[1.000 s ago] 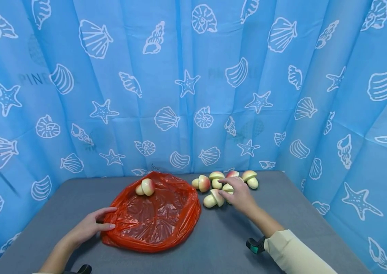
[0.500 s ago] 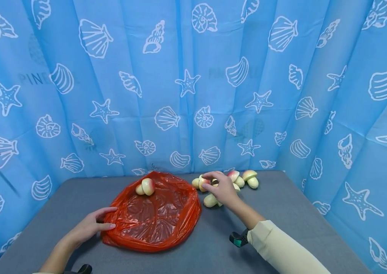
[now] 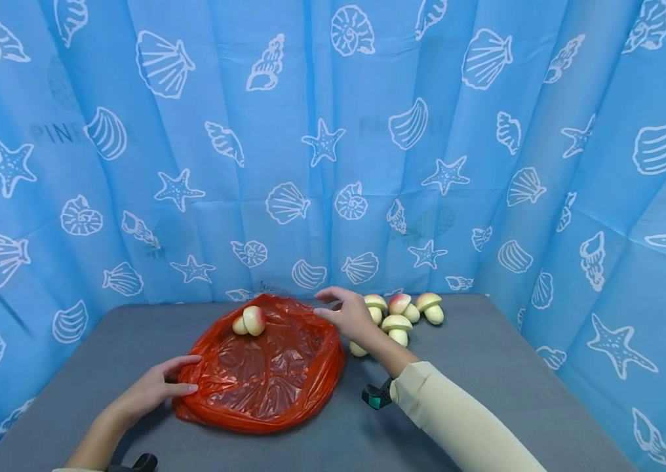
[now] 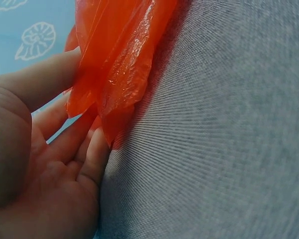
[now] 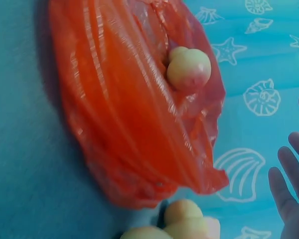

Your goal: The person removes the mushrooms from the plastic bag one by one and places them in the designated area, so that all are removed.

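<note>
An orange-red plastic bag [image 3: 262,373] lies open on the grey table [image 3: 486,367]. One toy mushroom [image 3: 250,321] rests inside it at the far rim, also seen in the right wrist view as the mushroom [image 5: 189,67] in the bag [image 5: 124,114]. My left hand [image 3: 158,387] pinches the bag's near-left edge; the left wrist view shows my thumb over the bag [image 4: 119,59] and fingers [image 4: 84,149] under it. My right hand [image 3: 347,316] hovers at the bag's right rim with spread fingers [image 5: 289,199], nothing seen in it. Several loose mushrooms [image 3: 400,314] lie just right of it.
A blue curtain [image 3: 321,144] printed with shells and starfish closes in the table at the back and on both sides. One mushroom [image 3: 358,349] is partly hidden behind my right forearm. A black and teal wrist device [image 3: 375,396] sits under my right sleeve.
My right hand has moved left from the mushroom cluster to the bag's right rim. The pinkish mushroom beside the bag is no longer visible. My left hand has stayed put.
</note>
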### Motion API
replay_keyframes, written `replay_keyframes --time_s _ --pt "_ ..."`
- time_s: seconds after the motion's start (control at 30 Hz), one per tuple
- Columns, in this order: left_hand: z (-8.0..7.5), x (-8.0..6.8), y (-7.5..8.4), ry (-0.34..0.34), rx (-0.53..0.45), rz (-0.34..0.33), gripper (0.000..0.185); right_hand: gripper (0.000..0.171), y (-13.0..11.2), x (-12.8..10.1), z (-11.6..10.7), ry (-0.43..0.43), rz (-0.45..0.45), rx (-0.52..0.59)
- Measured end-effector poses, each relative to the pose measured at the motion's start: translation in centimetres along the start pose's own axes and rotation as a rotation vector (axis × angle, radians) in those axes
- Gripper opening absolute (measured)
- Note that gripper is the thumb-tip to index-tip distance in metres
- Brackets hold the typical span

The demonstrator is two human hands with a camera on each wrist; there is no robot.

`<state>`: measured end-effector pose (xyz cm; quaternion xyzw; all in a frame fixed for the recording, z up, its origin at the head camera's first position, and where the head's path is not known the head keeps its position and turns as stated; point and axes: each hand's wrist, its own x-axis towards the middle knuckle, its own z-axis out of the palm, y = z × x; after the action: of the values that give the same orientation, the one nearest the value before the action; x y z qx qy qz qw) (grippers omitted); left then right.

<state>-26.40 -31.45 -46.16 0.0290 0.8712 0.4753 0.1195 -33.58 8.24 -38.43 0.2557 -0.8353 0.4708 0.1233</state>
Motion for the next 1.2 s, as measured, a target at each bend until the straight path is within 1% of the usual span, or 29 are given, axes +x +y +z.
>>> replay_keyframes --time_s 0.13,0.3,0.37,0.57,0.7,0.8,0.93,1.2 --pt "0.1 0.1 0.0 0.001 0.008 0.006 0.070 0.026 -0.2 0.7 1.1 -0.019 0.034 0.013" --pt "0.2 0.2 0.0 0.016 0.015 -0.011 0.071 0.029 -0.3 1.7 3.0 -0.025 0.074 0.085" --pt "0.2 0.2 0.0 0.018 0.011 -0.019 0.072 0.029 -0.5 2.0 3.7 -0.025 0.081 0.115" --pt "0.3 0.4 -0.4 0.011 0.001 -0.026 0.072 0.033 -0.6 2.6 5.6 -0.030 0.096 0.153" --pt "0.2 0.5 -0.3 0.014 0.006 -0.031 0.073 0.035 -0.4 3.1 6.5 -0.038 0.111 0.193" --pt "0.1 0.4 -0.2 0.014 0.011 -0.031 0.073 0.037 -0.1 3.3 7.3 -0.047 0.130 0.183" --pt "0.2 0.4 -0.1 0.013 0.014 -0.032 0.073 0.041 0.1 3.3 8.1 -0.078 0.166 0.142" --pt "0.3 0.4 0.0 0.018 0.012 -0.037 0.073 0.041 0.7 3.2 9.5 -0.102 0.195 0.097"
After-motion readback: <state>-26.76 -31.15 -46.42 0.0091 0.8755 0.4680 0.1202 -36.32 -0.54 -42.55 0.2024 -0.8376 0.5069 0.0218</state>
